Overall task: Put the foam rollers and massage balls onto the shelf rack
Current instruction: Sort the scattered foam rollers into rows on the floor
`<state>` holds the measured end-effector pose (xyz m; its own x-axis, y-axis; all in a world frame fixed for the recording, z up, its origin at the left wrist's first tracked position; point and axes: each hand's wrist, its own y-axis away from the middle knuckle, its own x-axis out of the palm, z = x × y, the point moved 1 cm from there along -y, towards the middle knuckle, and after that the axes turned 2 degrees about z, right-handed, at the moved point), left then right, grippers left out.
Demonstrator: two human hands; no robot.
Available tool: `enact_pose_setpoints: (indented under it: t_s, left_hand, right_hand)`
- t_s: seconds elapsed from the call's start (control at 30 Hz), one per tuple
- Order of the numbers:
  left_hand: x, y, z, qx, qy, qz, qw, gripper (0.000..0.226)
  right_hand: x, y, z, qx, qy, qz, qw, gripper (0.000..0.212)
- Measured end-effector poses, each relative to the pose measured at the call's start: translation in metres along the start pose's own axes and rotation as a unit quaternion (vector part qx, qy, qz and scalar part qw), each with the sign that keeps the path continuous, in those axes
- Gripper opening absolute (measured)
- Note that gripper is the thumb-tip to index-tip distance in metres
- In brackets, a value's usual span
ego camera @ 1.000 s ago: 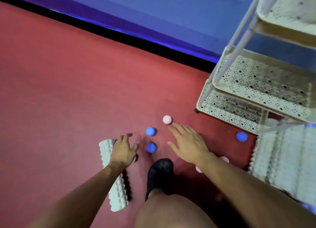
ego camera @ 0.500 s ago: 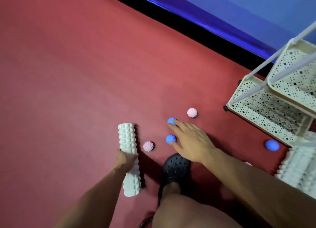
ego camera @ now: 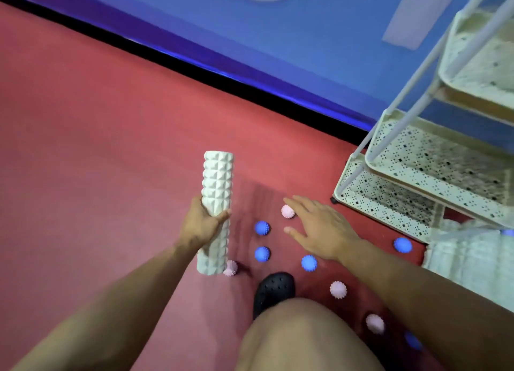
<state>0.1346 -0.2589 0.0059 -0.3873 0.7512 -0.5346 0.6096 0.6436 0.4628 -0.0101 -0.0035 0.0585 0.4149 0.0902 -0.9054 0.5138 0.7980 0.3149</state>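
My left hand [ego camera: 200,226] grips a white knobbly foam roller [ego camera: 217,187] around its middle and holds it lifted off the red floor. My right hand [ego camera: 319,229] hovers with spread fingers over the floor, its fingertips beside a pink spiky ball [ego camera: 287,211]. Several blue spiky balls [ego camera: 262,227] and pink ones [ego camera: 338,289] lie scattered around my foot. The cream perforated shelf rack [ego camera: 389,198] stands at the right. A second white roller [ego camera: 470,256] lies beside the rack's lowest shelf.
My black clog [ego camera: 274,290] and bare knee [ego camera: 300,334] fill the lower middle. A blue wall with a black skirting strip [ego camera: 194,62] runs behind the red floor. One blue ball [ego camera: 402,245] lies near the rack's corner.
My left hand has closed on the roller and lifted it off the floor. My right hand has shifted from the blue balls toward the pink ball farther out.
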Motion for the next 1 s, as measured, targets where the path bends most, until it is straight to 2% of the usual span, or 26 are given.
enact_pose_setpoints:
  t_s: [0.07,0.2,0.3,0.37,0.43,0.53,0.67,0.73,0.87,1.0]
  left_hand:
    - [-0.004,0.006,-0.058,0.054,0.030,0.008,0.998,0.059]
    - [-0.001,0.033,-0.159,0.151,0.079,0.065,0.983,0.075]
    - [0.006,0.085,-0.237,0.223,0.108,0.119,0.961,0.063]
    - [0.014,0.125,-0.281,0.273,0.130,0.148,0.942,0.046]
    - [0.026,0.159,-0.311,0.295,0.152,0.172,0.927,0.058]
    - [0.053,0.206,-0.342,0.310,0.179,0.227,0.906,0.080]
    - [0.106,0.267,-0.363,0.317,0.201,0.296,0.878,0.081]
    - [0.135,0.291,-0.368,0.319,0.196,0.315,0.872,0.076]
    - [0.186,0.322,-0.373,0.321,0.139,0.360,0.865,0.043]
    - [0.234,0.321,-0.364,0.348,0.011,0.357,0.867,0.047]
  right_hand:
    - [-0.039,0.014,-0.003,0.017,-0.004,-0.044,0.999,0.071]
    - [-0.121,0.047,-0.011,0.059,-0.029,-0.118,0.991,0.073]
    - [-0.178,0.082,-0.017,0.079,-0.038,-0.161,0.983,0.077]
    - [-0.206,0.108,-0.022,0.099,-0.093,-0.174,0.975,0.083]
    - [-0.226,0.141,-0.027,0.103,-0.175,-0.192,0.960,0.092]
    - [-0.243,0.194,-0.036,0.104,-0.253,-0.239,0.932,0.090]
    - [-0.243,0.258,-0.060,0.132,-0.311,-0.282,0.898,0.077]
    - [-0.238,0.286,-0.078,0.154,-0.321,-0.298,0.886,0.075]
    - [-0.219,0.339,-0.116,0.211,-0.316,-0.303,0.874,0.069]
    - [-0.174,0.382,-0.166,0.287,-0.300,-0.269,0.869,0.072]
